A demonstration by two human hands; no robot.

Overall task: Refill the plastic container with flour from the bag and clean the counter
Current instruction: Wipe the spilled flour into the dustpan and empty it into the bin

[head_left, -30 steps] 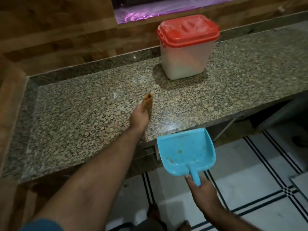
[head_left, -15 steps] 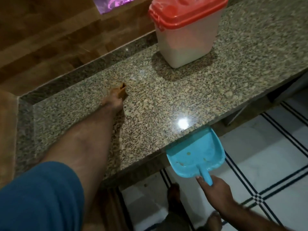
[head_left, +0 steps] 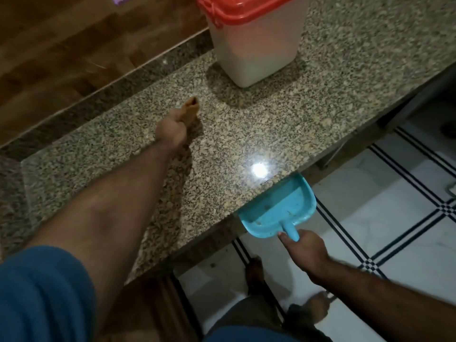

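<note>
Counter cleaning is in hand: the left hand (head_left: 172,128) grips a brown cloth (head_left: 190,107) on the counter (head_left: 345,77), near the lidded plastic container (head_left: 254,38). The right hand (head_left: 304,250) grasps the dustpan (head_left: 278,211) handle below the near edge. Next, sweep residue toward it.

Single head-worn view, looking steeply down and forward, close over the granite counter (head_left: 246,134) edge and tiled floor (head_left: 370,206)

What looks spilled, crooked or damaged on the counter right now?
Nothing stands out. The container stands upright with its red lid on, the counter shows no visible flour, and the dustpan holds only a few crumbs.
</note>
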